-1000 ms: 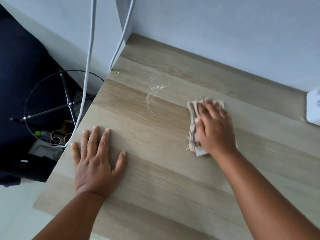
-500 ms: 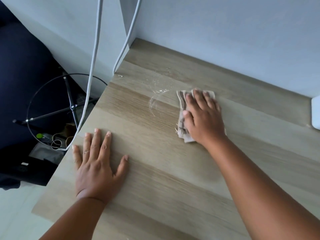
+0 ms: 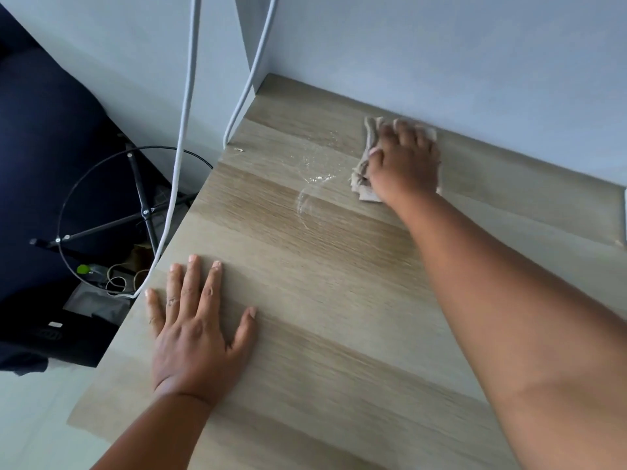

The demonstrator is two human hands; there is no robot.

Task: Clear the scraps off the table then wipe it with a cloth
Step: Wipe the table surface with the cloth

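- Head view: right hand (image 3: 403, 164) presses a beige cloth (image 3: 368, 130) flat under spread fingers, near the wall.
- Wet smear (image 3: 314, 179) lies just left of those fingers.
- Left hand (image 3: 196, 334) rests flat, fingers straight, on the bench (image 3: 339, 300).

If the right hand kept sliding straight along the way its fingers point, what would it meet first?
Probably the pale grey wall: the right hand presses the crumpled beige cloth on the light wooden table, fingers aimed at the nearby back edge, though depth is unclear.

Two hands (image 3: 196, 337), one cloth (image 3: 368, 154), one table (image 3: 339, 300), two cables (image 3: 185, 130).
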